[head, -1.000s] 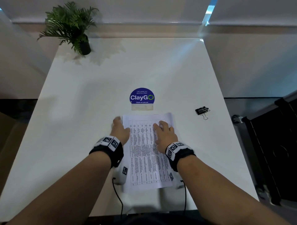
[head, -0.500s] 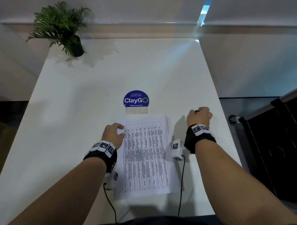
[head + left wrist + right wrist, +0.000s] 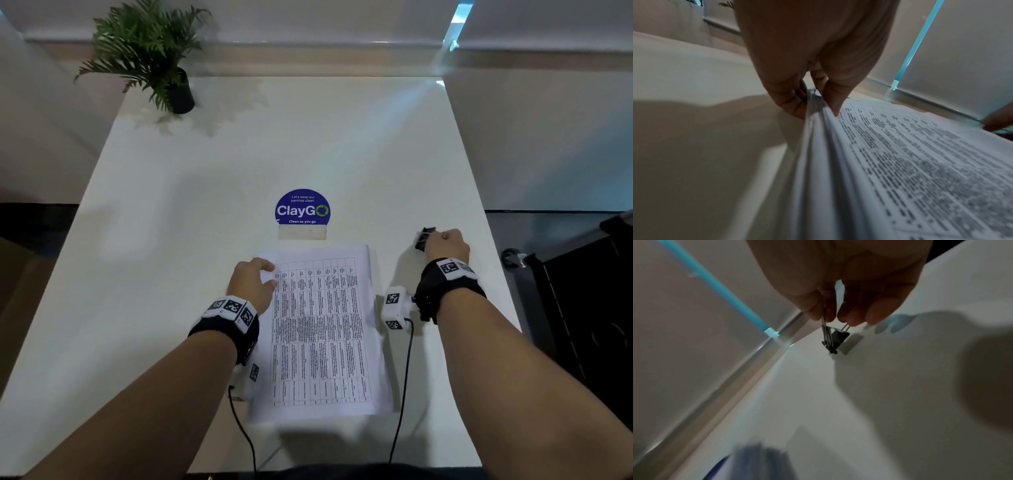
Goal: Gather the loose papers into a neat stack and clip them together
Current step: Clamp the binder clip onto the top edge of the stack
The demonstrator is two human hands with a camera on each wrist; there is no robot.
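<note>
Since the earlier frame the right hand [image 3: 445, 245] had lifted the clip [image 3: 835, 340] by its wire handles. The left hand [image 3: 251, 286] pinched the stack's [image 3: 322, 329] far left corner. Best to squeeze the handles fully before sliding it on.

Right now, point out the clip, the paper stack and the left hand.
clip [image 3: 839, 337]: right wrist view, black body below the wire handles.
paper stack [image 3: 320, 329]: head view, middle of the top sheet.
left hand [image 3: 249, 283]: head view, back of the hand.
</note>
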